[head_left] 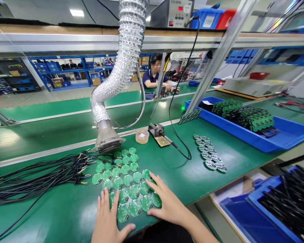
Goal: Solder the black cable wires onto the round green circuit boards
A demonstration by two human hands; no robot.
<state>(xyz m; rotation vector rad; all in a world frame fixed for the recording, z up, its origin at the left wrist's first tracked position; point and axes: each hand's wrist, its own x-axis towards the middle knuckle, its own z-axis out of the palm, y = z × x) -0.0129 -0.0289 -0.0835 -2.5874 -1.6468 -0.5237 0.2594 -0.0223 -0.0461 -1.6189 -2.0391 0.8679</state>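
Rows of round green circuit boards (134,192) lie on the green bench top in front of me. My left hand (108,216) rests at the near left side of these boards, fingers spread, fingertips touching the left edge of the group. On the opposite side, my right hand (168,202) has its fingers apart, with fingertips against the right-hand boards. Neither hand grips anything. A bundle of black cables (45,175) with bare coloured wire ends lies to the left, some ends reaching over the far boards.
A soldering iron in its stand (157,131) and a tape roll (142,136) sit behind the boards. A silver exhaust duct (111,84) hangs above. More boards (209,153) lie right, near a blue tray (233,131). A blue bin (258,202) holds black cables. A person (154,76) sits opposite.
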